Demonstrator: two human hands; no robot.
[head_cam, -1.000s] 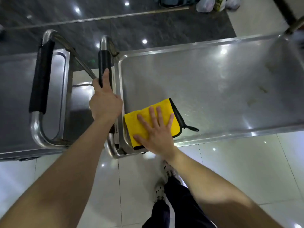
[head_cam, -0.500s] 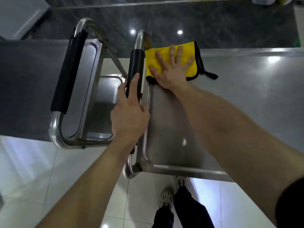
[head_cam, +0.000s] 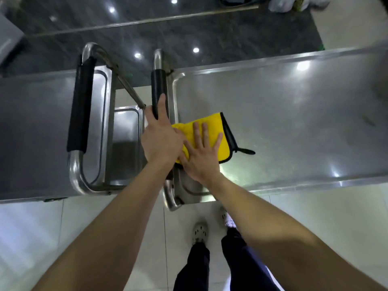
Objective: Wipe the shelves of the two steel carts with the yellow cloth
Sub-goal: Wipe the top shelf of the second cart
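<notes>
Two steel carts stand end to end. The right cart's top shelf (head_cam: pixel 283 114) fills the right half of the view; the left cart's shelf (head_cam: pixel 33 131) lies at the left. A folded yellow cloth (head_cam: pixel 216 133) with black trim lies flat on the right shelf near its left end. My right hand (head_cam: pixel 201 158) presses on the cloth with straight, spread fingers. My left hand (head_cam: pixel 160 139) grips the black-sleeved handle (head_cam: pixel 158 87) of the right cart and hides the cloth's left corner.
The left cart's handle (head_cam: pixel 80 108) with its black sleeve stands parallel to the right cart's handle, with a narrow gap and a lower shelf (head_cam: pixel 126 143) between them. My feet (head_cam: pixel 200 232) stand on pale floor tiles at the carts' near side. Bags (head_cam: pixel 281 5) lie far back.
My right hand has drawn the cloth back from the shelf's far left corner toward the near side. The view has tilted back. My left hand stays on the handle.
</notes>
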